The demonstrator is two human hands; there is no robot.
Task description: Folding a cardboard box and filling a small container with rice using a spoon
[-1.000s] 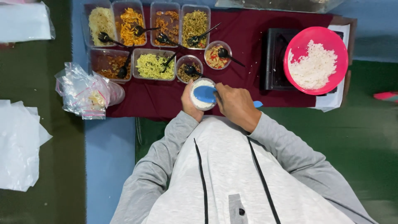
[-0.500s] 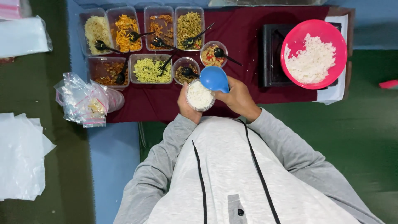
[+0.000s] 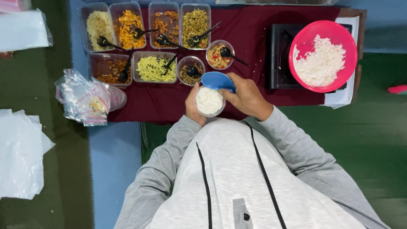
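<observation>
- Rice cup [image 3: 209, 101]: a small round clear plastic cup packed level with white grainy rice, held above the near edge of the dark red tablecloth [image 3: 250, 38], close to the person's chest.
- Left hand [image 3: 193, 106] curls around the cup's side, fingers closed on it.
- Right hand [image 3: 246, 96] grips a smooth blue scoop [image 3: 217, 80], tilted at the cup's far rim.
- Just beyond, rectangular clear tubs [image 3: 154, 67] hold noodles and chopped mixes, with black plastic spoons [image 3: 195, 39] resting in them.
- Round pink bowl [image 3: 321, 55] of loose rice sits on a black stove [image 3: 277, 55], to the right.
- Crinkled clear bags [image 3: 82, 99] lie left.
</observation>
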